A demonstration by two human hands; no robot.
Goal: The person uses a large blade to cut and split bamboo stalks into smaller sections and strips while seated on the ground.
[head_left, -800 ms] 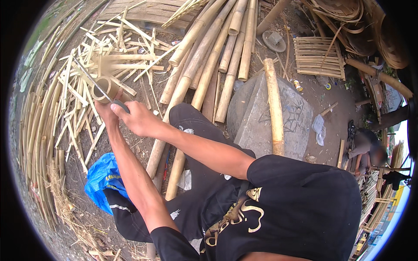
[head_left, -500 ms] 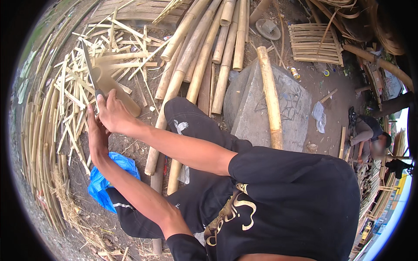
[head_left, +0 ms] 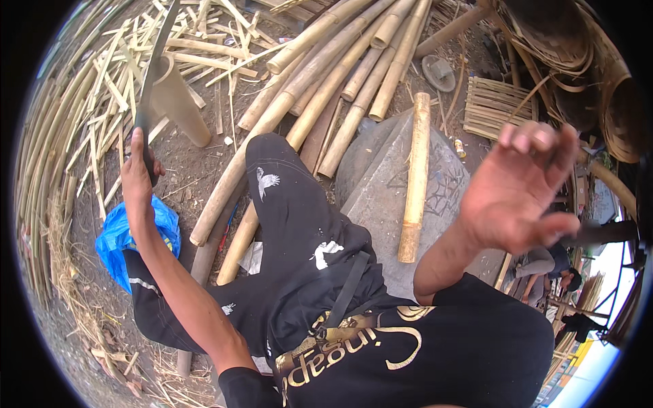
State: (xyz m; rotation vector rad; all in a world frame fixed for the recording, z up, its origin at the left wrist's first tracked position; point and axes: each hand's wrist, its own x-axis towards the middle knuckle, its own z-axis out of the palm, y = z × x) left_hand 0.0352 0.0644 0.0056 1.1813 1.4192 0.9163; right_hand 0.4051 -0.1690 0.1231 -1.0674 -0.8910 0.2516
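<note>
Bamboo section point(head_left: 178, 102), a short pale tube, is standing tilted on the bare earth at upper left, with the long dark blade point(head_left: 155, 64) bitten into its top rim. The ordering below is running from largest to smallest.

Bamboo poles point(head_left: 320, 81): a bundle of long yellow culms is lying diagonally across the ground, running from the top centre down beside the person's black-trousered leg.

Stone slab point(head_left: 381, 197): a grey block is sitting right of the leg and carrying a single cut bamboo length point(head_left: 413, 177) laid nearly upright in the picture.

Split bamboo strips point(head_left: 81, 115): thin slats are lying scattered around the tube and fanning down the left edge.

Blue plastic bag point(head_left: 119, 238): it is lying crumpled on the ground just under the left forearm.

Woven slat panel point(head_left: 493, 105): it is resting flat at upper right, near coiled bamboo hoops.

Right hand point(head_left: 520, 190): it is hanging in the air close to the camera, fingers spread and loosely curled, holding nothing (well apart from the tube).

Left hand point(head_left: 139, 170): its fingers are wrapping tightly round the blade's handle, below and just beside the tube, without touching it.
</note>
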